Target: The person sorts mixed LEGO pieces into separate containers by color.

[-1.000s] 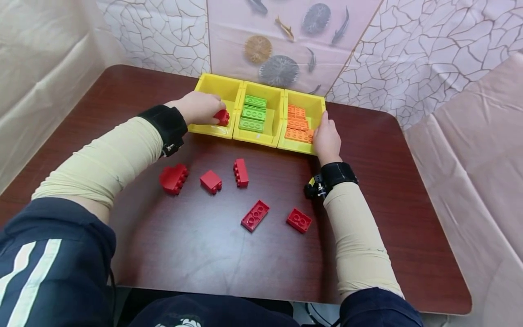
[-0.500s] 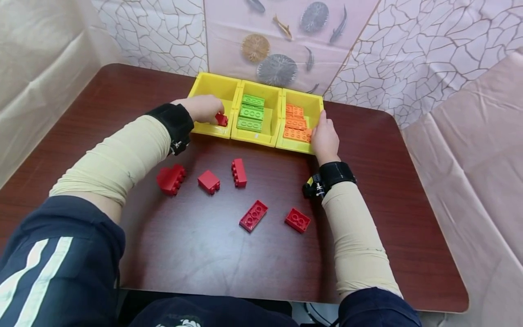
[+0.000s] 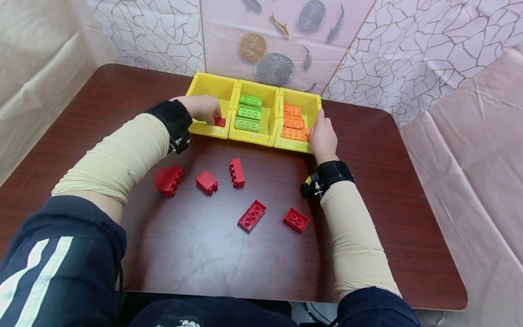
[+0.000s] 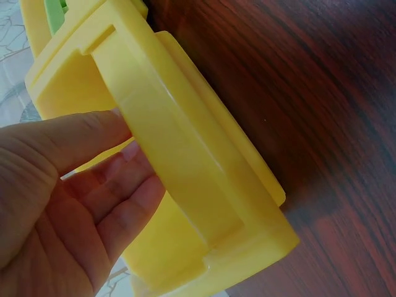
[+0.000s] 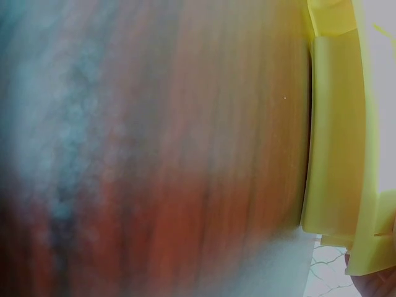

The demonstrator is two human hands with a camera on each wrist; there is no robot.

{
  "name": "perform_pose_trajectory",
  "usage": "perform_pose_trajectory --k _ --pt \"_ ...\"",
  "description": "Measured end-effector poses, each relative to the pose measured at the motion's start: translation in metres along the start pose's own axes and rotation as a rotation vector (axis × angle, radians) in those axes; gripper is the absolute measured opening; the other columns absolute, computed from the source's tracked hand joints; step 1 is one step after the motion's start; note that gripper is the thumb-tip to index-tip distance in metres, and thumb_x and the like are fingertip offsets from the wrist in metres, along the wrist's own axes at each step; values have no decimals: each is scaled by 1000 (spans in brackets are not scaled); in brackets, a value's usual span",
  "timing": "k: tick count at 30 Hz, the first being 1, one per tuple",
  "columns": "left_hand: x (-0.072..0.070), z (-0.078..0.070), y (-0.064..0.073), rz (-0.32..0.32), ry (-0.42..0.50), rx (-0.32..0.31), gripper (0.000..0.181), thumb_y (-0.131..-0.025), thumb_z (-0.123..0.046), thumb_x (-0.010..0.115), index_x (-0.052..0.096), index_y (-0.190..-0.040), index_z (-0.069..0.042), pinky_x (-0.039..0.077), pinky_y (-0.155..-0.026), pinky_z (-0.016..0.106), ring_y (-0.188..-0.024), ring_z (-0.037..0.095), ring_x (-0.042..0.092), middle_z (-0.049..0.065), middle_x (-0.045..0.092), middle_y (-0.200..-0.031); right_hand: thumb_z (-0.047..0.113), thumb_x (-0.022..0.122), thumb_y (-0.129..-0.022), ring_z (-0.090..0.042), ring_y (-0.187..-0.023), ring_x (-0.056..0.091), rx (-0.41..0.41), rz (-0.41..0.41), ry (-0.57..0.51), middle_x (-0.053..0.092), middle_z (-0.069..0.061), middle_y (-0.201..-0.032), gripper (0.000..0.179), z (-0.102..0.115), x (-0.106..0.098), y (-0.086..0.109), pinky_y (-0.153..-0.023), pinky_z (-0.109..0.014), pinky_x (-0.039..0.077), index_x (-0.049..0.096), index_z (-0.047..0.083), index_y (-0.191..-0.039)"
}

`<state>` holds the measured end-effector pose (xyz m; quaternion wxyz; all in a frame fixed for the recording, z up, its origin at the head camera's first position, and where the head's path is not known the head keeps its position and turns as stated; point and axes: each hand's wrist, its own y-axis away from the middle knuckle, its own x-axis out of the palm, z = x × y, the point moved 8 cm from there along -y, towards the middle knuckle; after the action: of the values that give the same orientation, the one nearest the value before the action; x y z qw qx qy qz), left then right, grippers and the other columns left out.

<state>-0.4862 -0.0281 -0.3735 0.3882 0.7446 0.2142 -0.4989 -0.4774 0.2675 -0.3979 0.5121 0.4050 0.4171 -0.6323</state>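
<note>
My left hand (image 3: pixel 203 108) reaches into the left yellow bin (image 3: pixel 208 131) and holds a red toy building brick (image 3: pixel 219 121) low in it. In the left wrist view the thumb and fingers of the left hand (image 4: pixel 80 179) go down behind the bin's wall (image 4: pixel 167 124), which hides the brick. My right hand (image 3: pixel 324 138) grips the right side of the right yellow bin (image 3: pixel 296 144), where several orange bricks (image 3: pixel 295 122) lie. Several green bricks (image 3: pixel 248 112) lie in a row in the middle yellow bin (image 3: pixel 267 131).
On the brown table (image 3: pixel 196 254) lie more red bricks: a rounded one (image 3: pixel 167 180), a short one (image 3: pixel 207 181), a long one on its side (image 3: pixel 237 172), and two with their hollow undersides up (image 3: pixel 251 215). A patterned cloth (image 3: pixel 261 27) hangs behind the bins.
The left hand has lowered the red brick within the left bin, and its studs no longer show. My right hand keeps its place at the right bin. The head view has shifted slightly.
</note>
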Motion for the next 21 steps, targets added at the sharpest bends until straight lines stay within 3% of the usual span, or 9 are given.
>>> perform_pose_trajectory --k 3,6,9,11,14,21 --pt "1 2 3 -1 18 -10 7 -80 2 55 62 -80 1 28 -64 31 -64 22 36 2 32 -60 18 32 -100 -34 -108 50 -2 -1 -3 43 -19 -130 57 2 0 0 -89 -48 41 8 11 -151" --pt "2 5 6 -10 29 -33 18 -84 1 53 65 -98 5 34 -72 35 -74 28 43 8 42 -68 18 32 -100 -34 -107 51 1 -1 -10 43 -19 -129 57 3 1 0 -88 -48 41 7 12 -151" --pt "2 6 11 -11 23 -63 32 -88 -2 51 58 -118 8 37 -88 41 -92 33 48 18 55 -92 18 32 -100 -35 -106 51 0 -3 -15 43 -20 -128 57 4 2 0 -88 -48 41 8 12 -151" --pt "0 6 16 -21 10 -68 37 -90 -4 50 53 -125 8 35 -96 44 -103 35 48 23 56 -109 18 32 -100 -35 -107 51 -2 -7 -15 44 -20 -128 57 4 3 1 -87 -49 41 9 11 -151" --pt "-2 4 31 -50 -27 -76 39 -92 -8 52 50 -129 5 32 -101 46 -112 35 46 23 53 -124 17 33 -100 -36 -107 51 -4 -8 -11 44 -20 -128 56 4 3 1 -87 -49 41 9 10 -150" --pt "5 4 91 -176 -39 -81 37 -90 -13 59 57 -125 -4 39 -94 48 -109 32 48 17 56 -118 18 31 -100 -37 -106 51 -12 -11 -2 43 -21 -128 56 1 0 2 -87 -50 41 9 9 -150"
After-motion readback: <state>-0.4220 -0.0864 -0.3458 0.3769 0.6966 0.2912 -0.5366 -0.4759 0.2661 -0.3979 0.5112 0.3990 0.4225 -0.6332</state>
